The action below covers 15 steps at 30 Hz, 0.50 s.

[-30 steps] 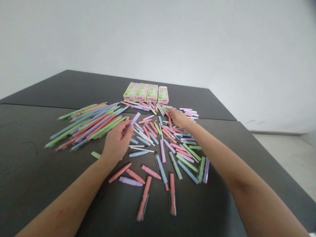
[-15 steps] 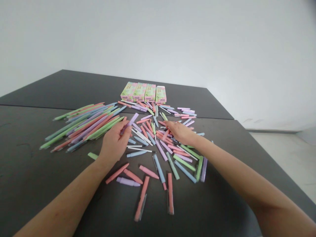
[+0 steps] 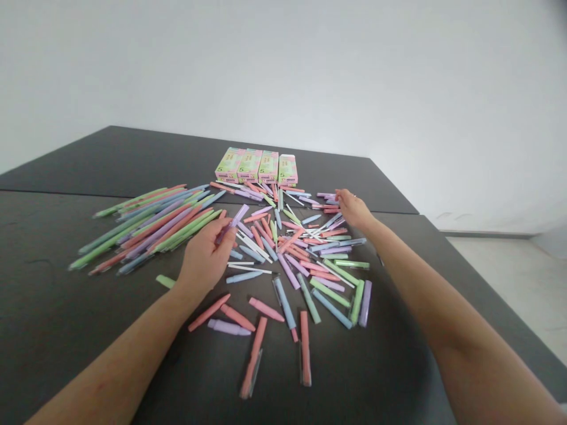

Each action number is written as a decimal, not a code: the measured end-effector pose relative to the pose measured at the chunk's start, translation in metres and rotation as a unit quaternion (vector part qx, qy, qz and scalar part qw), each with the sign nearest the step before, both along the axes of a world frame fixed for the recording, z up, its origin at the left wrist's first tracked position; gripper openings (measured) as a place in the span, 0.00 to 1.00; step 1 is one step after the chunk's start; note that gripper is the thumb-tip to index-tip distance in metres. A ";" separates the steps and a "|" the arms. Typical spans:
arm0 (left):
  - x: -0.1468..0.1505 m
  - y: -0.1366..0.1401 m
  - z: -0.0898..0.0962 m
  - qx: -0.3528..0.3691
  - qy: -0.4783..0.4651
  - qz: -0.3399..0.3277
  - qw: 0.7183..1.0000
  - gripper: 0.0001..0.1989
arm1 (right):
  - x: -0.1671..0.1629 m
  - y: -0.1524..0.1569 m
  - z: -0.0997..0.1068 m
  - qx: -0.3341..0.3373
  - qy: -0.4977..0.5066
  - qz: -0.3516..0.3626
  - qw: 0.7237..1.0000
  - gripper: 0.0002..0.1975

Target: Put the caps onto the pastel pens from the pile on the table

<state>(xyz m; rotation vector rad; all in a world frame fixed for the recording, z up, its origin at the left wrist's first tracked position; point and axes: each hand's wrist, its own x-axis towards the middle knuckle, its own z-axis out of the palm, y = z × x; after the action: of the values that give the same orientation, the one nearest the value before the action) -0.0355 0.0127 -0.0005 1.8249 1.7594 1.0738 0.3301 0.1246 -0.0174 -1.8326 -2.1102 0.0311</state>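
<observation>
Between the thumb and fingers of my left hand (image 3: pixel 207 251) is a purple pen barrel (image 3: pixel 238 219), tilted with its upper end to the right. My right hand (image 3: pixel 353 208) is stretched out to the back right, fingers bent down at a small group of purple and red pen parts (image 3: pixel 330 208). Its fingertips blend with those parts, so I cannot tell whether it grips one. Between my hands lies a loose spread of pen parts in pink, blue, green and purple, among them a purple barrel (image 3: pixel 289 271) and thin white refills (image 3: pixel 252 245).
A pile of long pastel pens (image 3: pixel 150 227) lies on the left of the dark table (image 3: pixel 66 307). Several small pen boxes (image 3: pixel 248 165) stand side by side at the back. Nearer me are red clipped barrels (image 3: pixel 305 348) and short tapered pieces (image 3: pixel 238 317).
My right hand has moved right and away from me, from the middle of the spread to the group at the back right. My left hand keeps its hold on the purple barrel, almost still.
</observation>
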 end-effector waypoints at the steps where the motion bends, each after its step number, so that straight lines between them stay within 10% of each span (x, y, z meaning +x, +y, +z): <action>1: 0.000 0.000 0.000 -0.002 0.001 0.001 1.000 0.22 | 0.004 0.002 -0.003 -0.017 -0.003 -0.009 1.000 0.15; 15: 0.000 0.001 -0.002 0.005 0.010 -0.002 1.000 0.20 | -0.032 -0.060 -0.012 -0.070 0.006 0.097 0.993 0.18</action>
<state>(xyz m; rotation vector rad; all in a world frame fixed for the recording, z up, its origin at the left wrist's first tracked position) -0.0350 0.0134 -0.0021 1.8509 1.7636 1.0680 0.2982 0.0645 -0.0291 -1.6898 -2.3222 0.2408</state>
